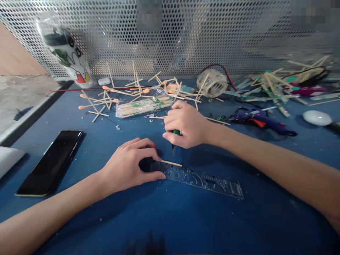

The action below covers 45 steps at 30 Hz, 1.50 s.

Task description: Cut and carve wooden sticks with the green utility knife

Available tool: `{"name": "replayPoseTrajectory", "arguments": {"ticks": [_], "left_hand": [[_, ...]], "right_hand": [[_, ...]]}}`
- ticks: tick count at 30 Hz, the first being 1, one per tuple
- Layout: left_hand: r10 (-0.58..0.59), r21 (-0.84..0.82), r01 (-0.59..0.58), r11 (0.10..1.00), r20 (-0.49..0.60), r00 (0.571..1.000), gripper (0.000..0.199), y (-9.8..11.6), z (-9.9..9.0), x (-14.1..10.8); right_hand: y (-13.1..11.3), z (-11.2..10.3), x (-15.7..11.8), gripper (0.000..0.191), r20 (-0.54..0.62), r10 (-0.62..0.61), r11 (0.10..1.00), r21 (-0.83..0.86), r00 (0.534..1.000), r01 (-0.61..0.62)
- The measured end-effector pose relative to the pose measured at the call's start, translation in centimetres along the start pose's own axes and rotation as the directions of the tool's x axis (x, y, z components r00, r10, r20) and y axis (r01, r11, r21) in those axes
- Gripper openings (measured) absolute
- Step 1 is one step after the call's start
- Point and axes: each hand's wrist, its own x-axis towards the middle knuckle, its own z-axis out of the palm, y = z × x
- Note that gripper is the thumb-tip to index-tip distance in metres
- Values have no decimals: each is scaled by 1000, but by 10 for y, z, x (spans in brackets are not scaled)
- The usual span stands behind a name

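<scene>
My left hand presses on the left end of a clear plastic ruler that lies flat on the blue table. Its index fingertip holds a short thin wooden stick along the ruler's upper edge, while the thumb rests by the lower edge. Just above the stick, my right hand is wrapped round a craft knife with a green and black handle. The blade points down near the stick and looks apart from it. Part of the knife's handle is hidden by the fingers.
A black phone lies at left. Behind my hands are a plastic packet of sticks and stick pieces joined into shapes. A blue glue gun and a white mouse are at right. A bottle stands by the perforated metal panel.
</scene>
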Motion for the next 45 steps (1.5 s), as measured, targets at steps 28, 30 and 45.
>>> {"name": "replayPoseTrajectory", "arguments": {"ticks": [28,30,45], "left_hand": [[17,23,-17,1000,-9,1000,28,0,1,0],[10,28,-10,1000,-2,1000,27,1,0,-1],[115,74,-108,991,-94,989,46,7,-4,-6]], "right_hand": [[-3,21,3,38,60,-109,990,-88,992,114],[-3,21,3,39,62,-116,987,-102,991,122],[-4,21,3,39,74,-128,981,-135,989,137]]}}
